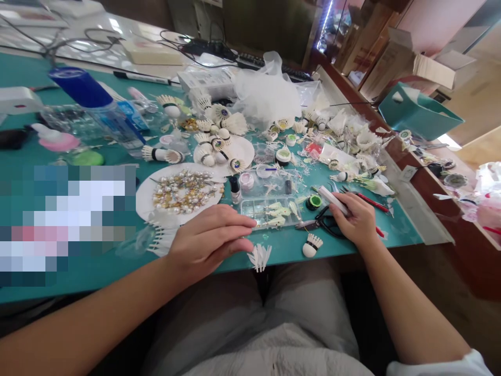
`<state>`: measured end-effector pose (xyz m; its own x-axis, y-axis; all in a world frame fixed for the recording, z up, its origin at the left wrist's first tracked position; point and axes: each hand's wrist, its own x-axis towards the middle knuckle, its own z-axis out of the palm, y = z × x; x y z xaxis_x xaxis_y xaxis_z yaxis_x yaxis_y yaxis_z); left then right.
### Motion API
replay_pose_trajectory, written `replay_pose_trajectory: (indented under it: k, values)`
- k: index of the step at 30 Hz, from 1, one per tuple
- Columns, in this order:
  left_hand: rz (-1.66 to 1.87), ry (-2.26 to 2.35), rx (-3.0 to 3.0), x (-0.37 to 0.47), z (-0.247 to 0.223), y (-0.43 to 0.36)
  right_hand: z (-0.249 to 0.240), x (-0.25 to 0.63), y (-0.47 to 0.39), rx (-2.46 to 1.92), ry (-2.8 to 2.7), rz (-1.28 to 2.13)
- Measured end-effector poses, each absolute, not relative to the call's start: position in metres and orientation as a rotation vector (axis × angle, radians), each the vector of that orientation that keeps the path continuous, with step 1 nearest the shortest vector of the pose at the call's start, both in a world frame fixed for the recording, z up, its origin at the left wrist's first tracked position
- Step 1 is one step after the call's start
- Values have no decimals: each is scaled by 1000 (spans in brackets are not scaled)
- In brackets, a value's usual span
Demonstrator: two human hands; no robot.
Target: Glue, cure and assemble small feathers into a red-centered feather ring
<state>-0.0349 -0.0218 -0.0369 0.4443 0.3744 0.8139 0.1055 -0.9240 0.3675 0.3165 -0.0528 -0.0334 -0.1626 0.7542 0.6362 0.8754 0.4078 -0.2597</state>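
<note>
My left hand (213, 237) is stretched out over the front of the table, fingers straight and thumb slightly apart, with nothing visible in it. Just beyond its fingertips lies a clear compartment box (250, 209) with pale yellow-green pieces inside. A small fan of white feathers (260, 257) lies by the table edge, close to my left thumb. My right hand (355, 219) is closed around a white bar-shaped stick (332, 200), which points to the upper left. Black-handled scissors (326, 222) lie partly under that hand. A single shuttlecock (312, 245) rests near the edge between my hands.
A white plate (143, 201) of pearl and gold sprigs is at left; several shuttlecocks lie on another plate (248, 151) behind. An open green jar (313, 202), red-handled tweezers (368, 201), a blue-capped bottle (97, 107) and a heap of white netting (266, 91) crowd the green tabletop (94, 284).
</note>
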Motion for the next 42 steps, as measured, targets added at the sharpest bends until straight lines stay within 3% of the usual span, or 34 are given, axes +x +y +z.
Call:
replay_pose_trajectory:
  k: [23,42]
  values:
    - [1540,489,2320,-32,-36,-25,-34,315,-51,-1507,-2033,-179]
    - [1294,495,2241,-35,-41,-21,-35,316,-51,-1504,-2033,-169]
